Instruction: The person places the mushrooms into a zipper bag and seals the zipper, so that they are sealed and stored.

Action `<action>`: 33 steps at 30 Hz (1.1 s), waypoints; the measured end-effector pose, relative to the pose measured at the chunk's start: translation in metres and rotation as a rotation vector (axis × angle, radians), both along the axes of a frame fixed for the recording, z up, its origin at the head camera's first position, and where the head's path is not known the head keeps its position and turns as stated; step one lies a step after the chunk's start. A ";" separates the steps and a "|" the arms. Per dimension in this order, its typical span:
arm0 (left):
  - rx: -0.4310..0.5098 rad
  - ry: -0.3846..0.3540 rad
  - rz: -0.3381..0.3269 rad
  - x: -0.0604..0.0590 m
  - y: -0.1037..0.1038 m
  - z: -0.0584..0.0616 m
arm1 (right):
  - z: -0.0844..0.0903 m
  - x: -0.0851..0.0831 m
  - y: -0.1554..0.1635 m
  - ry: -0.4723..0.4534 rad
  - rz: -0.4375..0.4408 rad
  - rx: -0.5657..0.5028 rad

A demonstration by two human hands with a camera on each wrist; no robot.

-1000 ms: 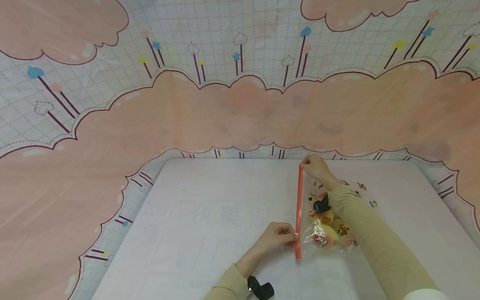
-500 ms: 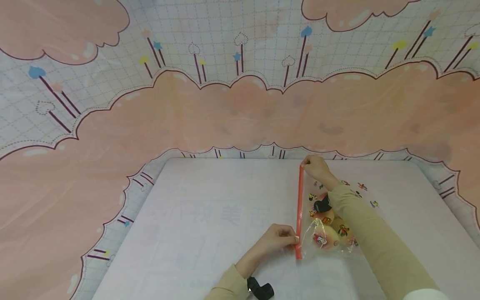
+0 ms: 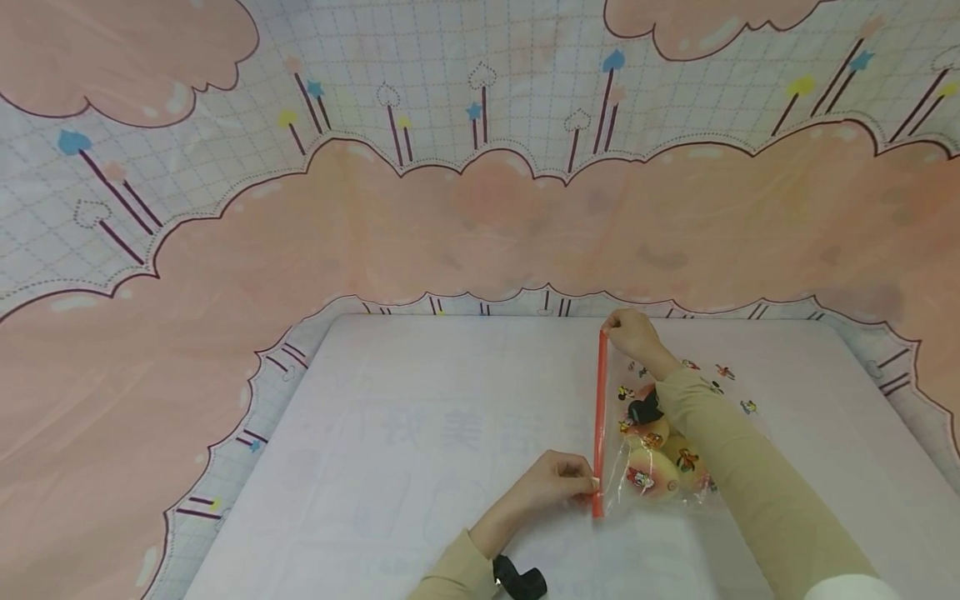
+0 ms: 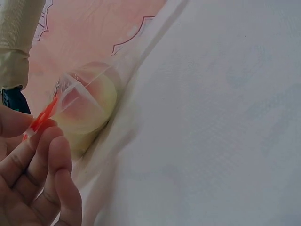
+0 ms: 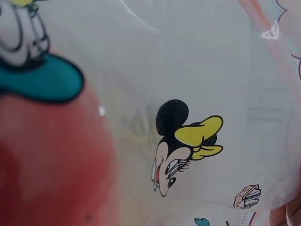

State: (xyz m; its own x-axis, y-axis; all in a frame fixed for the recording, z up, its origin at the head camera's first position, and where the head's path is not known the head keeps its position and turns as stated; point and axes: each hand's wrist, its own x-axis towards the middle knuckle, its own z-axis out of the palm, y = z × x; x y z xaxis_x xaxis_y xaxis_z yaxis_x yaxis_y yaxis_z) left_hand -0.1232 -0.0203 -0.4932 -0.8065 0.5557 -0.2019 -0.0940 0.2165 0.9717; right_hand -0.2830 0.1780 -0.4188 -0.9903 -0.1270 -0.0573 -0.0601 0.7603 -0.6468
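Note:
A clear zip bag (image 3: 622,393) with cartoon prints lies on the white table, its red zip strip (image 3: 600,400) along the left side. Several round yellow-and-pink fruits, peach-like, are inside; one fruit (image 4: 101,96) shows through the film in the left wrist view. My left hand (image 3: 553,479) pinches the strip close to its near end, where a small whitish piece sits at the fingertips. At the strip's far end, my right hand (image 3: 633,335) holds the corner between thumb and fingers. The right sleeve hides part of the bag. Film and prints fill most of the right wrist view.
The white tabletop (image 3: 420,417) stretches left of the bag. Beyond its far edge hangs a peach-coloured backdrop (image 3: 480,225) with cloud outlines. Black wrist devices, such as the left black mount (image 3: 521,577), are worn at both wrists.
My left hand has slid slightly toward the near end of the red strip. The film at the bag's near left has shifted a little. My right hand stays in place.

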 end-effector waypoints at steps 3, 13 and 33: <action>-0.001 -0.004 -0.012 0.000 0.000 -0.001 | 0.001 0.000 0.000 -0.003 0.003 0.004; -0.003 -0.005 -0.064 0.002 -0.004 -0.002 | 0.001 0.000 -0.002 -0.019 0.008 0.013; -0.003 -0.053 -0.045 0.006 -0.006 -0.005 | 0.003 0.004 -0.001 -0.006 0.001 0.000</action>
